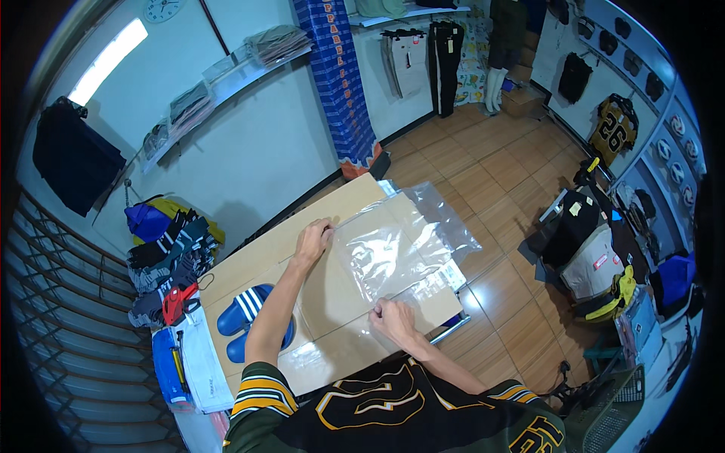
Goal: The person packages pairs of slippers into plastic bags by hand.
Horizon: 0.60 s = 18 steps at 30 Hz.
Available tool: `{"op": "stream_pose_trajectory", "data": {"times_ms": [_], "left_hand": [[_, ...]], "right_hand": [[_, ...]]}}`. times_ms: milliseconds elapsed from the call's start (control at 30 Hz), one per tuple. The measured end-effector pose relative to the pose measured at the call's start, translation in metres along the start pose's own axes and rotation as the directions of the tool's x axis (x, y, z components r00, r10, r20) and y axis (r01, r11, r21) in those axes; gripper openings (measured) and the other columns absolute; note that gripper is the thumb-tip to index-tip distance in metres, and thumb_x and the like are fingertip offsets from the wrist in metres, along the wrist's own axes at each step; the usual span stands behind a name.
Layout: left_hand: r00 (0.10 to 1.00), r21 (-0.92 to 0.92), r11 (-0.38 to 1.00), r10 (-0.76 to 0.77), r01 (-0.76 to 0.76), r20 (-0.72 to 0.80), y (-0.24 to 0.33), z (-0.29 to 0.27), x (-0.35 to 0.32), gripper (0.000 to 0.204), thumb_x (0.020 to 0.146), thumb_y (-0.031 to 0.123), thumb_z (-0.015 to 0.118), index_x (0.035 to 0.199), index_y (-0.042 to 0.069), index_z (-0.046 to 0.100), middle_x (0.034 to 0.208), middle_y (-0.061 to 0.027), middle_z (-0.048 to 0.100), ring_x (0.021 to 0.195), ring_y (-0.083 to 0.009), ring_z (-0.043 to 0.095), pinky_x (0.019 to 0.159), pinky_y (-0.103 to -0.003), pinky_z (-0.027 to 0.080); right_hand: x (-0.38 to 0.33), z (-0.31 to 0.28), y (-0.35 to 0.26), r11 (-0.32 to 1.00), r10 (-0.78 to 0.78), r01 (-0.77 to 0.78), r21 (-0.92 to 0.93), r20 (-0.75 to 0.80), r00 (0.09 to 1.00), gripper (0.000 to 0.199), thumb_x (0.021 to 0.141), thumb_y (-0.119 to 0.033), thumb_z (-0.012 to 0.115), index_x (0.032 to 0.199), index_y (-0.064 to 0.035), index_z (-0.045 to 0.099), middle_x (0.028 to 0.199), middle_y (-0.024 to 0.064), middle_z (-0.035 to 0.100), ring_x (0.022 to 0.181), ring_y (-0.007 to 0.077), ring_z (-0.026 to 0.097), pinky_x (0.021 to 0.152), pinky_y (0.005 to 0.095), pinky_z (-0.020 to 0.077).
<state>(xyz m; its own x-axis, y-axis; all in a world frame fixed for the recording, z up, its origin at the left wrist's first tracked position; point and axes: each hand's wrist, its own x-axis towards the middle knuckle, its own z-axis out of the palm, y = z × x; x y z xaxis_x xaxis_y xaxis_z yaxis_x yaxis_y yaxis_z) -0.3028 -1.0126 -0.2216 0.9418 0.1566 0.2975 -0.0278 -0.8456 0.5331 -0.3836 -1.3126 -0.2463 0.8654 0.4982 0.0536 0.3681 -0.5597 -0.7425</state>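
Nearest of all is the person's dark jersey (362, 411), with its yellow and white trim, leaning over a tan tabletop (351, 196). From where I stand, the work is on a clear plastic sheet (377, 249), perhaps a large bag, lying over the board between the two hands, with crinkled film hanging past the far right edge.

The left hand (313, 240) rests at the sheet's left side, fingers curled down; whether it grips the film or only presses it, I can't tell. The right hand (393, 317) is drawn into a loose fist at the near edge, apparently pinching the plastic there.

Behind the left forearm sits a pair of blue slides (250, 302) with white stripes, apart from the sheet and uncovered. A red tool (180, 303) lies further left, beside a heap of clothes (170, 249).

As to progress, I'd judge the plastic is mostly spread out, though rumpled in places. I make out nothing inside or under it, and the slides lie unwrapped, so little beyond the laying-out looks done.
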Motion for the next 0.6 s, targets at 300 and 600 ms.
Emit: {"op": "stream_pose_trajectory", "data": {"times_ms": [300, 600], "left_hand": [[0.995, 0.074, 0.995, -0.070, 0.065, 0.074, -0.028, -0.047, -0.047, 0.017, 0.086, 0.010, 0.063, 0.102, 0.003, 0.065, 0.099, -0.0171, 0.068, 0.095, -0.0365, 0.064, 0.082, -0.043, 0.051], [0.987, -0.110, 0.992, -0.071, 0.055, -0.145, -0.006, -0.121, -0.124, 0.035, 0.084, 0.007, 0.068, 0.117, -0.001, 0.062, 0.107, -0.0198, 0.066, 0.099, -0.0332, 0.065, 0.087, -0.041, 0.052]], "right_hand": [[-0.022, 0.033, -0.044, 0.998, -0.065, 0.065, 0.007, 0.055, 0.996, 0.016, 0.077, -0.019, 0.066, 0.079, -0.0027, 0.068, 0.069, 0.0218, 0.066, 0.065, 0.0412, 0.066, 0.061, 0.0506, 0.0519], [-0.010, 0.042, -0.055, 0.988, -0.009, 0.003, -0.154, -0.033, 0.999, 0.018, 0.078, -0.022, 0.067, 0.083, -0.0048, 0.064, 0.069, 0.0202, 0.066, 0.067, 0.0413, 0.066, 0.063, 0.0518, 0.0514]]}}
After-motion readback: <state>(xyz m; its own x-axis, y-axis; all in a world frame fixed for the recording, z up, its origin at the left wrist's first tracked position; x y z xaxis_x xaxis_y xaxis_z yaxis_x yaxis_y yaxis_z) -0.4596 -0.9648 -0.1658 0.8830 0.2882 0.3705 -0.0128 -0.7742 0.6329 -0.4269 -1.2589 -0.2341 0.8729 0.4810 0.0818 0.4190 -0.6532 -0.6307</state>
